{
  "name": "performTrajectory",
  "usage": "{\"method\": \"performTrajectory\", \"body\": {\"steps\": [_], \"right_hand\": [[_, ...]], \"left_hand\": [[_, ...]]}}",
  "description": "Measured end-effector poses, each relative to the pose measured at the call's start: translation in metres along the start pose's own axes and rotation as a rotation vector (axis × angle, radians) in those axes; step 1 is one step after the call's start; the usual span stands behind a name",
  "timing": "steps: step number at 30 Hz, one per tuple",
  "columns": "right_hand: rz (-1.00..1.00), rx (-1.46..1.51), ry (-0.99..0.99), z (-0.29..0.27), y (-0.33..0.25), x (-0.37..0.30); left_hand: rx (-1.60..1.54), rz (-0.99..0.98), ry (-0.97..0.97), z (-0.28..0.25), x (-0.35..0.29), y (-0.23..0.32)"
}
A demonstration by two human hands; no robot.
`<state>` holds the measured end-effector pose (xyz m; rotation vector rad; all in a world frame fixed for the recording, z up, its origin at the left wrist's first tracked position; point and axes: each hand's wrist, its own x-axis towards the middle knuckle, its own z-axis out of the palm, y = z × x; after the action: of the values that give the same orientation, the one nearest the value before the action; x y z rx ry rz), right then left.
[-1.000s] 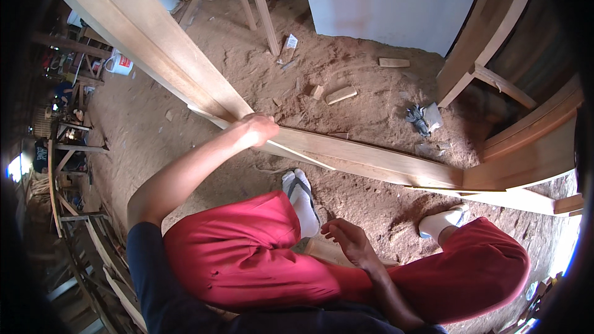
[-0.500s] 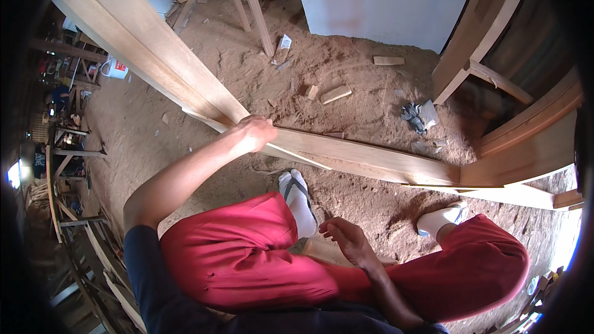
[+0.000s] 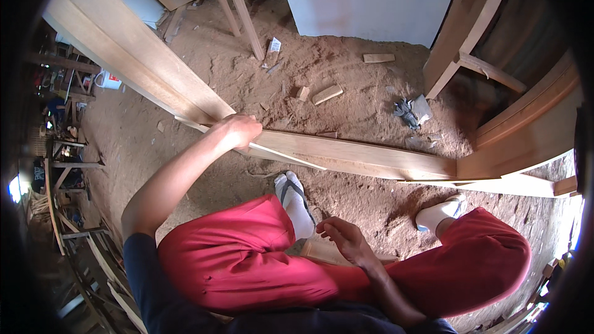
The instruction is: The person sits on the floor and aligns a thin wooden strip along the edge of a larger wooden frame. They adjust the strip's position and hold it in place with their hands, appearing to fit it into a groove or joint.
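A large frame of pale wooden boards stands on the ground in front of me. Its wide left board (image 3: 142, 43) slopes down from the upper left to a corner, where it meets the long cross board (image 3: 359, 151). My left hand (image 3: 240, 131) is closed over that corner, knuckles up, and hides part of the joint. Thin pale strips (image 3: 291, 156) stick out along the near edge beside it. Above my lap, my right hand (image 3: 348, 239) hangs with loosely bent fingers, apart from the frame. Nothing shows in it. Behind it, a short board (image 3: 320, 250) lies partly hidden by my leg.
Several wood offcuts (image 3: 327, 94) and a crumpled dark and pale wrapper (image 3: 408, 112) lie on the sandy floor (image 3: 216, 74). A pale panel (image 3: 365, 6) stands at the back. Upright wooden framing (image 3: 489, 71) rises at the right. A white bucket (image 3: 109, 80) sits far left.
The view has shifted slightly, so the frame and floor appear a little farther left. My left hand keeps its hold on the corner, and my right hand has hardly moved.
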<state>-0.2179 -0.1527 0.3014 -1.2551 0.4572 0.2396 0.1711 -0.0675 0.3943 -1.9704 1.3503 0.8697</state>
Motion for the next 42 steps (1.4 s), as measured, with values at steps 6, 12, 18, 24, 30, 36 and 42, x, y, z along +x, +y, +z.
{"method": "performTrajectory", "body": {"steps": [6,12,18,24,30,36,42], "right_hand": [[-0.037,-0.012,-0.043,0.003,-0.007,0.001],[-0.027,0.012,-0.015,-0.001,-0.003,0.001],[-0.028,-0.021,-0.015,-0.002,-0.002,0.0],[-0.044,-0.004,-0.035,0.002,0.001,0.004],[-0.013,0.003,-0.026,0.0,0.001,0.003],[-0.045,-0.026,-0.033,0.002,0.0,0.002],[-0.018,-0.023,-0.02,-0.003,0.001,0.001]], "left_hand": [[0.05,-0.094,-0.087,0.033,0.012,-0.026],[0.033,-0.145,-0.048,0.011,-0.003,-0.011],[-0.005,-0.105,0.02,0.012,0.001,-0.016],[-0.03,-0.044,-0.062,0.04,0.018,-0.043],[-0.056,-0.078,-0.049,-0.004,-0.001,-0.029],[-0.032,-0.099,-0.084,0.033,0.017,-0.032],[-0.095,-0.023,-0.045,-0.009,-0.004,-0.029]]}}
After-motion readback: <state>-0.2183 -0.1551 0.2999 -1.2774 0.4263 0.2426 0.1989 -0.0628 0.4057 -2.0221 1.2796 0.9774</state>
